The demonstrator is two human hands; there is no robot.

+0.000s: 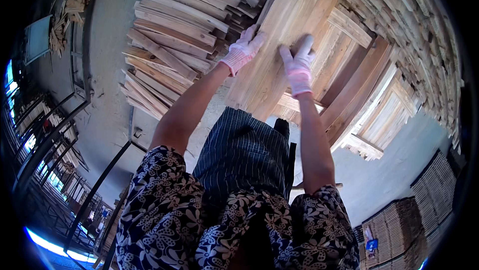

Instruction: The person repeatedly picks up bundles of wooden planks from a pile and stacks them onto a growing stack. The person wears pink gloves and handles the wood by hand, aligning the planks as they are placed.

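My left hand (243,49), in a white and pink knit glove, rests against the left edge of a light wooden panel of planks (279,25). Its fingers are stretched out along that edge. My right hand (299,64), gloved the same way, is over the right part of the panel, thumb and fingers apart and slightly blurred. Whether it touches the wood I cannot tell. Beneath and right of the panel lie more light planks (332,45) and a darker reddish-brown board (360,78).
To the left lies a loose pile of narrow wooden strips (174,35). A tall stack of rough boards (419,25) curves along the right. Another light wooden panel (381,118) lies lower right. Bundled slats (394,230) stand farther right, and a dark metal frame (95,200) at left.
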